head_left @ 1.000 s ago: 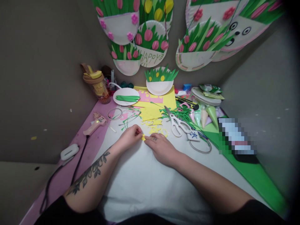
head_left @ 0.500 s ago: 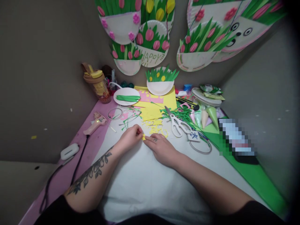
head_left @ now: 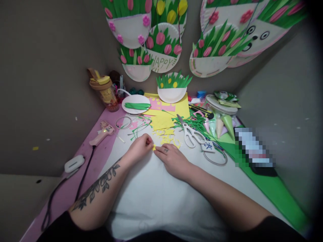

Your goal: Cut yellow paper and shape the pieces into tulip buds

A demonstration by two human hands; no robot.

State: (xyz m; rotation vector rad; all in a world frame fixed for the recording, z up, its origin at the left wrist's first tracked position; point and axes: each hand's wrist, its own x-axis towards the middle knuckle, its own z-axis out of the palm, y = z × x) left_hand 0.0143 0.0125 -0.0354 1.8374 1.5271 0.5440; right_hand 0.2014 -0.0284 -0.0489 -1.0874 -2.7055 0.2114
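Both hands meet at the middle of the white-covered table. Between their fingertips is a small piece of yellow paper (head_left: 154, 147), mostly hidden. My left hand (head_left: 141, 146) is curled into a pinch at its left side. From the right, my right hand (head_left: 174, 159) lies low with its fingers together, its thumb and fingertips at the paper's other edge. Just beyond the hands lie yellow paper scraps (head_left: 166, 138) and a yellow sheet (head_left: 163, 122). White-handled scissors (head_left: 191, 134) rest to the right of them, blades pointing away from me.
A pink glue gun (head_left: 102, 132) with its cord and a white case (head_left: 74, 164) are on the left. Green paper strips (head_left: 196, 126), piping bags (head_left: 227, 126) and a phone (head_left: 256, 151) are on the right. At the back stands a lidded cup (head_left: 103, 89) near a plate (head_left: 136, 98) holding green paper.
The hands and the yellow paper piece stay almost in place. The whole view shifts very slightly.
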